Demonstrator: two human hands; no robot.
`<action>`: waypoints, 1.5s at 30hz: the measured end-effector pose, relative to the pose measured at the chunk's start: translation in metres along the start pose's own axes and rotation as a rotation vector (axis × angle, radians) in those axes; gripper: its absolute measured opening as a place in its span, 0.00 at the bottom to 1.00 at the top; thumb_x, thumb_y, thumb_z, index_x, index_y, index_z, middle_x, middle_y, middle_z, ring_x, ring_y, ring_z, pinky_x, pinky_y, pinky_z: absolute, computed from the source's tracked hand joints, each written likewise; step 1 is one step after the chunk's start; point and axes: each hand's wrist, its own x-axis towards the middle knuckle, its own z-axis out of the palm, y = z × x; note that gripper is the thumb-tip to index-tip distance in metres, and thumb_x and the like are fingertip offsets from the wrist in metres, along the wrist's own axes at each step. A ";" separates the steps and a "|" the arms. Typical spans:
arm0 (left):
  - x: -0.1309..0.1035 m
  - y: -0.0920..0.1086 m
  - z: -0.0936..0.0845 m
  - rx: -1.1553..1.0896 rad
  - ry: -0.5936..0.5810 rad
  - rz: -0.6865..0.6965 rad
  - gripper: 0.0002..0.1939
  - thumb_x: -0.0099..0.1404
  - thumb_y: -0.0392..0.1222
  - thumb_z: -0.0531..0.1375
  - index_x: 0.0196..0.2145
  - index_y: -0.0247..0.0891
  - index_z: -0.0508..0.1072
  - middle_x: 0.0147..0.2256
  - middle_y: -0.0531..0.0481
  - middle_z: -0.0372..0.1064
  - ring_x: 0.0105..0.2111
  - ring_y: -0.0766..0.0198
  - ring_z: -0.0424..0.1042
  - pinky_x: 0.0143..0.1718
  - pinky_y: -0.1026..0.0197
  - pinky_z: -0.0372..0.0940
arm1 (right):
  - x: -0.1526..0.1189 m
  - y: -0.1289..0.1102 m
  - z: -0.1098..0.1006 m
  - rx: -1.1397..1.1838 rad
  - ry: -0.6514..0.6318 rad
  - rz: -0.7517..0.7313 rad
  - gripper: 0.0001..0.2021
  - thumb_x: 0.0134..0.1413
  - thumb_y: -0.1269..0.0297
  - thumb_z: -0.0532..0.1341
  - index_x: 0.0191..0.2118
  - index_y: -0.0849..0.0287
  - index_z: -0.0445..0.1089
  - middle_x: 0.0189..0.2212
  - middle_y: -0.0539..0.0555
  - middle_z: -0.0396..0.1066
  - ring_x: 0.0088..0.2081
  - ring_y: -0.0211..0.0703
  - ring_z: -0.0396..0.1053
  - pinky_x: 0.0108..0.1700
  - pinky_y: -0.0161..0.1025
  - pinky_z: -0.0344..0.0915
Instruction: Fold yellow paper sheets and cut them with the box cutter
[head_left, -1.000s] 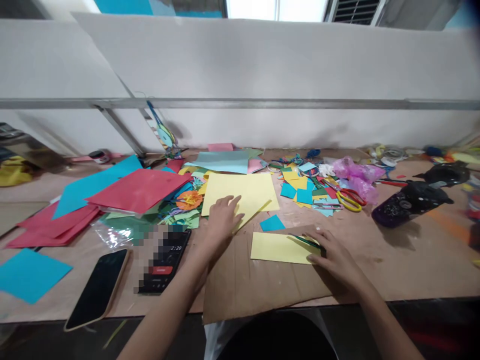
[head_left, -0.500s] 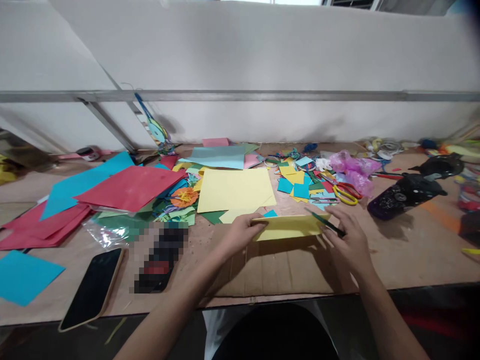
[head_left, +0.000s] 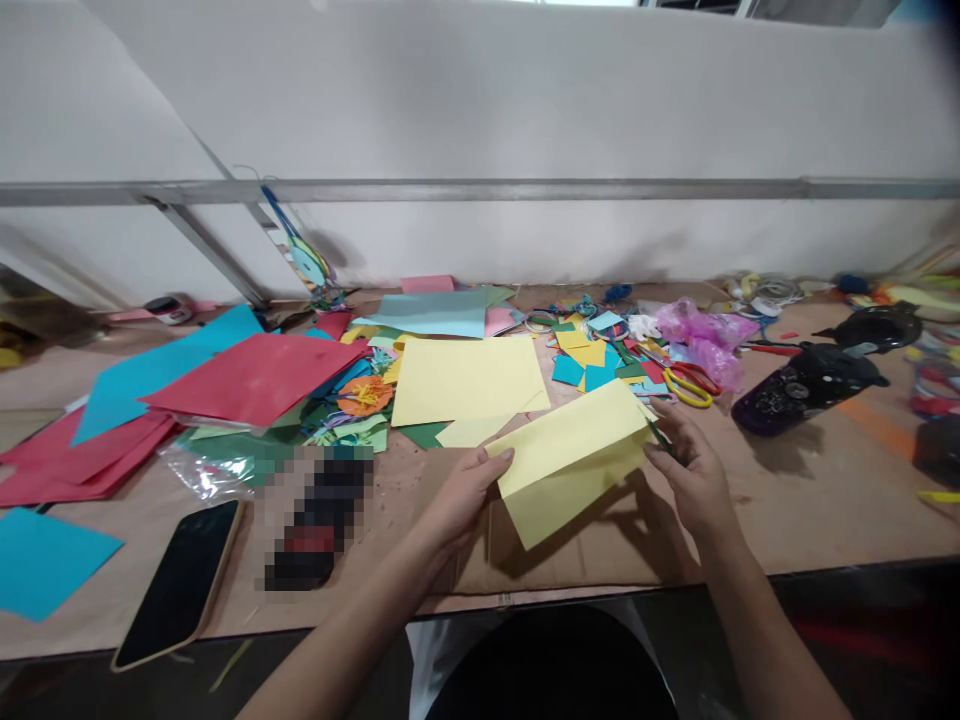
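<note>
A folded sheet of pale yellow paper (head_left: 571, 440) hangs between my two hands above the cardboard, its upper flap tilted up and its lower half sloping toward me. My left hand (head_left: 466, 492) pinches the left edge, thumb on top. At the other end, my right hand (head_left: 691, 470) is closed at the paper's right edge. A thin dark green pen-like tool (head_left: 660, 436) sits in the same fingers, mostly hidden. Under the paper lies a brown cardboard sheet (head_left: 469, 570). Just beyond, a larger yellow sheet (head_left: 472, 380) rests flat on the table.
Scissors (head_left: 688, 384) and small coloured paper pieces (head_left: 585, 352) lie behind my right hand, near a pink plastic bag (head_left: 709, 340). A dark bottle (head_left: 806, 390) lies tilted at right. Red sheets (head_left: 259, 378), a blue sheet (head_left: 56, 562) and a phone (head_left: 180, 580) are at left.
The folded yellow paper has turned and tilted, its right end raised and its lower half now showing more. My left hand moved slightly lower and left; the pen-like tool swung mostly behind my right fingers.
</note>
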 end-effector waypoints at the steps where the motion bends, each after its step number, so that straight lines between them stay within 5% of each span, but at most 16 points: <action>1: -0.001 0.000 -0.001 0.018 0.011 0.026 0.38 0.54 0.54 0.75 0.59 0.37 0.77 0.51 0.41 0.80 0.48 0.49 0.78 0.47 0.57 0.70 | 0.000 0.002 -0.001 0.025 0.011 0.013 0.26 0.56 0.55 0.70 0.60 0.48 0.71 0.65 0.57 0.68 0.66 0.58 0.63 0.62 0.53 0.66; 5: -0.005 -0.013 -0.001 0.092 0.140 0.152 0.33 0.59 0.57 0.71 0.58 0.39 0.77 0.51 0.43 0.79 0.50 0.50 0.76 0.47 0.57 0.70 | -0.010 0.005 0.002 0.039 0.050 0.060 0.22 0.58 0.53 0.69 0.58 0.47 0.72 0.61 0.57 0.72 0.63 0.56 0.67 0.64 0.54 0.64; 10: -0.014 -0.047 0.019 0.032 0.185 0.227 0.29 0.64 0.55 0.69 0.59 0.42 0.71 0.52 0.45 0.78 0.48 0.54 0.77 0.48 0.58 0.70 | -0.034 0.001 0.024 0.101 -0.288 0.188 0.18 0.58 0.45 0.68 0.48 0.50 0.77 0.50 0.57 0.79 0.53 0.56 0.74 0.56 0.52 0.71; 12: -0.015 -0.053 0.025 0.023 0.137 0.184 0.28 0.64 0.55 0.69 0.57 0.42 0.71 0.50 0.45 0.78 0.46 0.54 0.77 0.47 0.57 0.70 | -0.039 0.002 0.030 0.147 -0.320 0.216 0.20 0.59 0.45 0.68 0.50 0.50 0.76 0.51 0.57 0.78 0.51 0.55 0.75 0.52 0.50 0.73; 16: -0.009 -0.039 0.019 0.102 0.120 0.189 0.26 0.59 0.55 0.71 0.51 0.40 0.75 0.46 0.47 0.78 0.44 0.55 0.75 0.44 0.60 0.68 | -0.034 0.004 0.021 0.089 -0.132 0.121 0.16 0.61 0.47 0.67 0.47 0.50 0.77 0.46 0.55 0.79 0.50 0.53 0.74 0.52 0.46 0.72; 20: 0.003 -0.012 -0.005 0.251 0.141 0.195 0.21 0.57 0.57 0.70 0.41 0.39 0.77 0.36 0.50 0.76 0.34 0.60 0.71 0.35 0.63 0.64 | -0.024 0.002 0.002 0.083 0.017 0.120 0.20 0.60 0.48 0.67 0.56 0.47 0.72 0.50 0.55 0.77 0.51 0.52 0.75 0.50 0.45 0.73; 25: 0.012 -0.005 -0.023 0.355 0.140 0.146 0.19 0.58 0.54 0.70 0.40 0.38 0.76 0.32 0.52 0.74 0.31 0.63 0.69 0.32 0.65 0.61 | -0.031 0.010 -0.005 0.223 -0.093 0.400 0.17 0.57 0.51 0.70 0.50 0.48 0.75 0.42 0.53 0.79 0.41 0.49 0.77 0.39 0.42 0.75; 38: -0.007 -0.023 -0.003 0.168 0.006 -0.013 0.27 0.60 0.51 0.72 0.55 0.42 0.75 0.48 0.45 0.77 0.43 0.56 0.78 0.40 0.61 0.71 | -0.027 0.018 0.000 0.161 -0.121 0.331 0.26 0.57 0.51 0.69 0.60 0.44 0.70 0.52 0.53 0.78 0.55 0.56 0.75 0.54 0.54 0.75; 40: -0.015 -0.030 0.002 0.171 -0.101 -0.034 0.33 0.61 0.50 0.72 0.62 0.47 0.72 0.55 0.42 0.75 0.50 0.52 0.77 0.47 0.57 0.72 | -0.026 0.021 0.000 0.154 -0.149 0.292 0.30 0.58 0.50 0.69 0.65 0.41 0.65 0.57 0.53 0.75 0.61 0.57 0.71 0.58 0.57 0.72; 45: -0.036 -0.036 0.013 0.417 -0.675 -0.187 0.44 0.67 0.51 0.69 0.74 0.56 0.54 0.64 0.39 0.69 0.58 0.47 0.74 0.56 0.47 0.70 | -0.024 0.032 -0.004 0.146 -0.209 0.296 0.29 0.53 0.49 0.73 0.60 0.46 0.72 0.67 0.54 0.68 0.67 0.57 0.64 0.65 0.56 0.66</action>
